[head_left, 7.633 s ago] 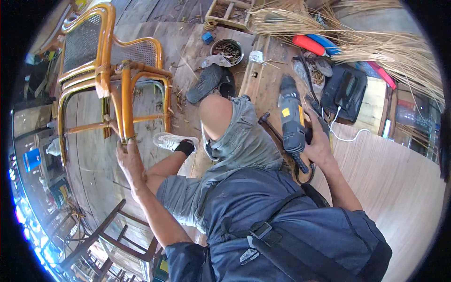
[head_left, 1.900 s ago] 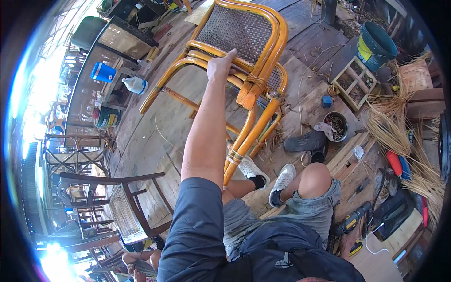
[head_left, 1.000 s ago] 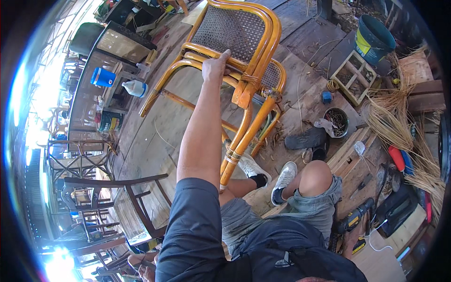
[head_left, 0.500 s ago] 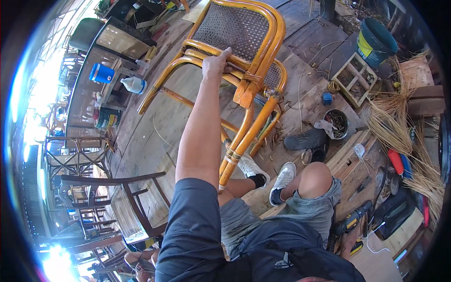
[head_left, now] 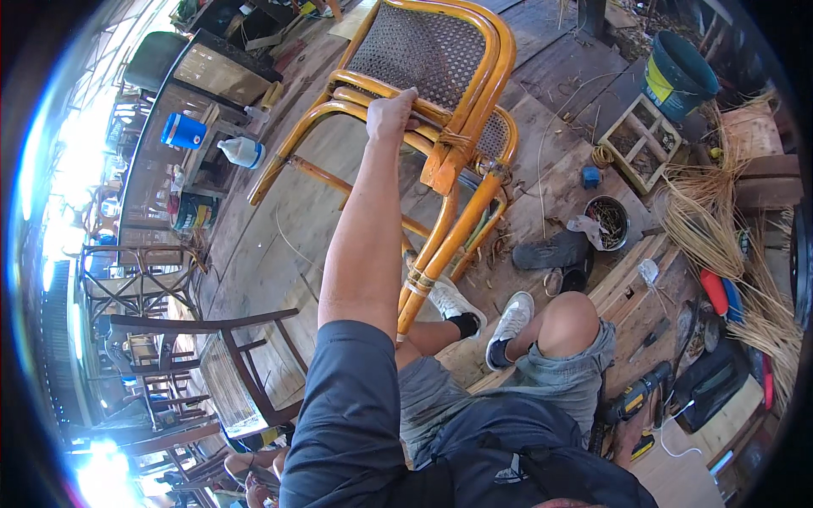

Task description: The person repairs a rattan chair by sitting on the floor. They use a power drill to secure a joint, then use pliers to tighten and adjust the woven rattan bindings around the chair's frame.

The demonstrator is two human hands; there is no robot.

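My left hand (head_left: 391, 116) is closed round a bent pole of a rattan chair (head_left: 472, 102). The arm stretches forward, away from my body. The chair has glossy yellow-brown poles, a woven cane panel (head_left: 419, 51) and wrapped bindings at its joints. It stands tilted in front of me, and one pole end comes down beside my thigh. My forearm hides part of its lower frame. My right hand does not show. On that side a yellow and black power drill (head_left: 641, 392) lies near my hip.
Dark wooden chair (head_left: 246, 364) at left; blue jug (head_left: 184, 131) and white bottle (head_left: 241, 153) beyond it. On the right are a dark bucket (head_left: 677, 76), a wooden frame (head_left: 639, 144), a pot of small pieces (head_left: 607, 223) and bundled cane strands (head_left: 703, 220). Another person's limb (head_left: 247, 464) shows lower left.
My left hand and forearm have shifted very slightly, still gripping the same pole. The rattan chair stays almost where it was.
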